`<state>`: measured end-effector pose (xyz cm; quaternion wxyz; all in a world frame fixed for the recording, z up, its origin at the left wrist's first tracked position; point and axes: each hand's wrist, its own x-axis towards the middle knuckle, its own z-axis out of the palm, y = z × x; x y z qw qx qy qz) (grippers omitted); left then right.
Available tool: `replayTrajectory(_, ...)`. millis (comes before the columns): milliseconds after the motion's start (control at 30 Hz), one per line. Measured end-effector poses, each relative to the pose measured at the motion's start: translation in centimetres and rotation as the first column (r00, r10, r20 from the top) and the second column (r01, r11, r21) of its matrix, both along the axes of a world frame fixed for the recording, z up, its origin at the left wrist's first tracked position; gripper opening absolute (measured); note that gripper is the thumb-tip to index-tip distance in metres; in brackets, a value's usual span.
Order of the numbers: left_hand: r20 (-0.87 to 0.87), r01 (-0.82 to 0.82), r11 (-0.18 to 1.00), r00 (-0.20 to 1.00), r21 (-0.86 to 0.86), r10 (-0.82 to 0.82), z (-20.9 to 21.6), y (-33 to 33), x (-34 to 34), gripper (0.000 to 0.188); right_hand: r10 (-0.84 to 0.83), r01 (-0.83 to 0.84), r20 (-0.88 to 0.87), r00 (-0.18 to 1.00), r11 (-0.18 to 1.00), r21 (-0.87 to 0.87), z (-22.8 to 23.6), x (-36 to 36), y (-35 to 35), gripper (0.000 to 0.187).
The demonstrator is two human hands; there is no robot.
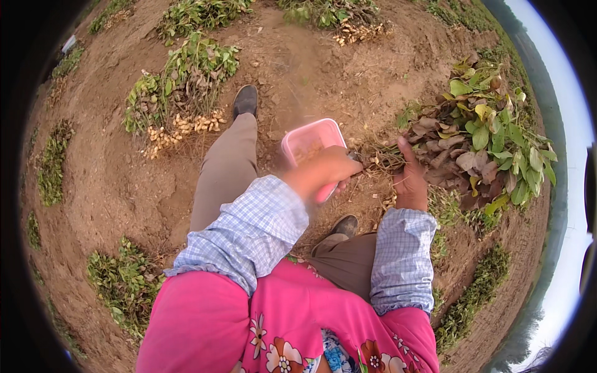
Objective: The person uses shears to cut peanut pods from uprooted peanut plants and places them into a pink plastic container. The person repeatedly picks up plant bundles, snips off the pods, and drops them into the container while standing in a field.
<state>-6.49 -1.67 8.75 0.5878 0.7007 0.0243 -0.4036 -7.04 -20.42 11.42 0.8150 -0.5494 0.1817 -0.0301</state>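
My right hand (410,180) is closed round the stems of an uprooted peanut plant (482,133). Its green and browned leaves spread out to the right, and the root end (379,156) points left. My left hand (336,166) is closed at that root end, fingers drawn together; what they grip is mostly hidden, though a small dark bit shows by the fingertips. Below the left hand sits a pink plastic container (295,133), its near side covered by that hand. Some light brown pieces, blurred, lie on its bottom.
Pulled peanut plants (199,65) lie in rows on the brown soil (118,180), with pods (183,127) showing at their roots. Another heap with pods (357,34) lies at the far side. My shoes (245,101) stand either side of the container.
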Motion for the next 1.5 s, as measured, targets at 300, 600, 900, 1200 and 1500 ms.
replayTrajectory(300, -0.387, -0.399, 0.894, 0.872, -0.206, 0.300, -1.1, -0.8, -0.4, 0.022, 0.017, 0.011, 0.083, 0.996, 0.945, -0.326, -5.8, 0.9, -1.6, 0.064)
replayTrajectory(600, -0.036, -0.139, 0.989, 0.989, 0.043, 0.141, -2.8, -1.0, 0.2, 0.027, 0.127, -0.033, 0.055, 0.990, 0.601, -0.799, -7.2, 1.0, -1.6, 0.056)
replayTrajectory(900, 0.045, -0.107, 0.978, 0.994, 0.178, 0.100, -3.5, -0.4, 0.0, 0.028, -0.150, 0.135, 0.056, 0.987, 0.968, 0.214, -5.2, 0.8, 2.7, 0.047)
replayTrajectory(1200, 0.517, -0.059, 0.935, 0.844, 0.350, -0.140, -5.1, -1.0, -0.8, 0.033, -0.177, 0.140, 0.028, 0.984, 0.860, 0.491, -10.1, 2.0, 1.9, 0.040)
replayTrajectory(1500, 0.041, -0.320, 0.941, 0.947, 0.113, 0.317, -3.9, 3.6, -0.2, 0.062, -0.061, 0.072, 0.204, 0.977, 0.997, -0.043, -7.1, 2.4, 3.0, 0.065)
